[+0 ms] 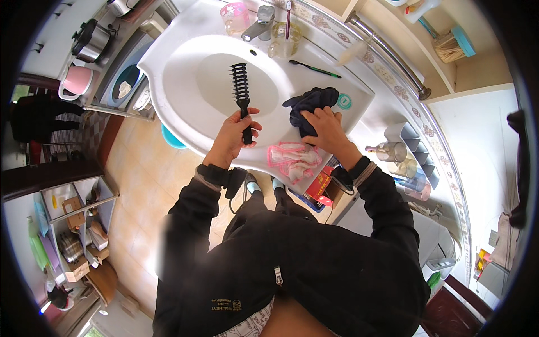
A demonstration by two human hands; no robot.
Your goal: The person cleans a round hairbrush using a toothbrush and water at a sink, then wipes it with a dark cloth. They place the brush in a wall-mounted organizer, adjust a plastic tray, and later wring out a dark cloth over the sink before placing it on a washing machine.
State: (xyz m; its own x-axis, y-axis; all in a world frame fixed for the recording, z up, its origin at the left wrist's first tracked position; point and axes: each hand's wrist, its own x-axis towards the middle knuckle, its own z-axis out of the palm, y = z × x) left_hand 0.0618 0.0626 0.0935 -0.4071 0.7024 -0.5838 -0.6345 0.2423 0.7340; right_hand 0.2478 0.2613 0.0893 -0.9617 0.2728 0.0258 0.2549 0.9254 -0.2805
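Observation:
My left hand [230, 135] is closed round the handle of a black vented hairbrush [240, 84], held upright over the front of the white sink basin [174, 84]. On the counter right of the bowl, my right hand [328, 129] rests on a crumpled dark navy cloth [307, 106], its fingers curled into the fabric. A white cloth with a pink border [295, 160] lies crumpled on the front edge, just below that hand. Past the dark cloth is a round teal-and-white disc [344, 101].
Behind the bowl stand a metal faucet [260, 25], a pink cup [234, 17] and a yellowish clear cup [285, 40] with a toothbrush. A dark green toothbrush [314, 68] lies on the counter. Cups hang in a wall rack [412, 146] at right; a red box [319, 188] sits below.

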